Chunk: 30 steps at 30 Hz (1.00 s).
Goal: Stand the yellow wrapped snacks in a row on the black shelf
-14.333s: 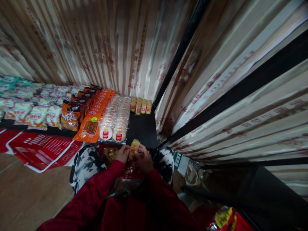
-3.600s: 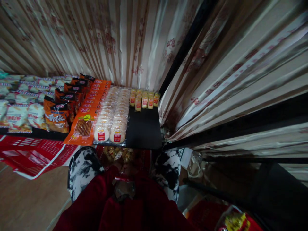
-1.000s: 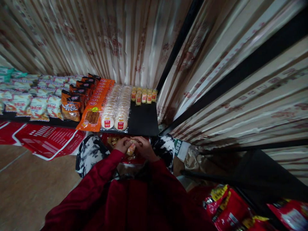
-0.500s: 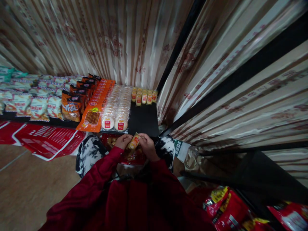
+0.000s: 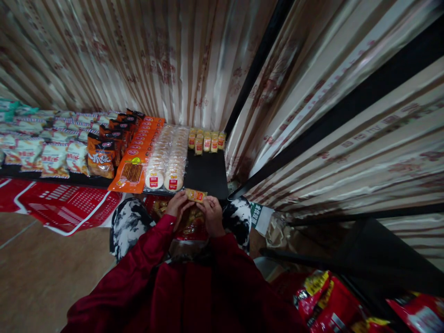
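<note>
A small yellow wrapped snack (image 5: 196,195) with a red-and-white label lies sideways between my two hands, just at the shelf's front edge. My left hand (image 5: 178,206) pinches its left end and my right hand (image 5: 212,212) pinches the right end. Below them, between my knees, sits a red bag (image 5: 190,224) with more yellow wrapped snacks in it. At the back right of the black shelf (image 5: 207,170) stands a cluster of the same small yellow snacks (image 5: 207,141).
Left of the cluster lie two rows of round white crackers (image 5: 172,180), orange snack packs (image 5: 129,173), brown-orange bags (image 5: 100,156) and white bags (image 5: 54,159). A red basket (image 5: 69,208) is below. A dark post (image 5: 256,64) and curtain border the right; red bags (image 5: 333,300) lie lower right.
The snack between my hands has turned from tilted upright to lying sideways and risen slightly towards the shelf edge. My left hand has shifted to its far end.
</note>
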Available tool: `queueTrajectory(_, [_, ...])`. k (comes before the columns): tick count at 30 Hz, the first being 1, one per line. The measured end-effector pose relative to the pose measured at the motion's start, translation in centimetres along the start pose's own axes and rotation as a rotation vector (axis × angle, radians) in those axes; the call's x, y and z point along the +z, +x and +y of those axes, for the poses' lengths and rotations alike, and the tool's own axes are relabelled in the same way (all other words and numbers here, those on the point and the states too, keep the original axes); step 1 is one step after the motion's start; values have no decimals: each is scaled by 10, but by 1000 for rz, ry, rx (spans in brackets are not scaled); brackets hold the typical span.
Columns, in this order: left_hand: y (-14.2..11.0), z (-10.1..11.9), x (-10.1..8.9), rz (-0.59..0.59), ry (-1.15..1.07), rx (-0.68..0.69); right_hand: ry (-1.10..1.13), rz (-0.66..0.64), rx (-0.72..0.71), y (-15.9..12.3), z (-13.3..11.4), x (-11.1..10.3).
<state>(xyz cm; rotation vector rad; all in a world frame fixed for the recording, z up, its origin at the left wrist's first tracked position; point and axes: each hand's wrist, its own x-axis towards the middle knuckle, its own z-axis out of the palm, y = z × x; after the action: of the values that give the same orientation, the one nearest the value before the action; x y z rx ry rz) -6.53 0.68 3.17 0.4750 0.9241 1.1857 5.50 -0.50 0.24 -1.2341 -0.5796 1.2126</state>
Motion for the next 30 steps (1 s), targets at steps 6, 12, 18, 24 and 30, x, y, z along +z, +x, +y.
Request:
queueTrajectory(6, [10,-7,0,8,74,-29,-65,-8,31,-5,2,-1])
queueTrajectory(12, [24,-6,2,2,289,1,-174,-12,52,-5,4,-1])
queueTrajectory(18, [43,-7,9,23,545,102,-495,-95,-115,5,0,-11])
queueTrajectory(24, [50,-5,36,64,764,213,-671,60,-396,16,-6,-14])
queueTrajectory(30, [55,1,56,97,961,182,-760,3,-470,22,-14,-12])
